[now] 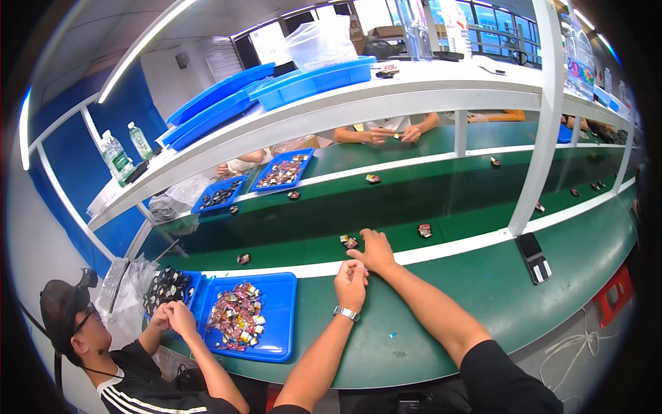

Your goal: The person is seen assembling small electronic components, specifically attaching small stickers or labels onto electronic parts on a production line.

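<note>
My right hand [374,251] reaches over the white rail onto the green belt, fingers stretched out and apart. Its fingertips are beside a small black part with a pink and yellow-white piece on it [349,241]; I cannot tell whether they touch. Just below it, my left hand [351,284], with a metal watch [346,314] on the wrist, is held with its fingers curled together. Whatever those fingers hold, if anything, is hidden. To its left lies a blue tray [281,331] heaped with small pink, yellow and white pieces [238,314].
A co-worker [96,345] sits on my left, hands together by a tray of black parts [165,286]. Similar parts [425,230] are spread along the belt [310,252]. Another person's hands [396,133] work across it. A white post [541,138] and black case [534,258] stand right.
</note>
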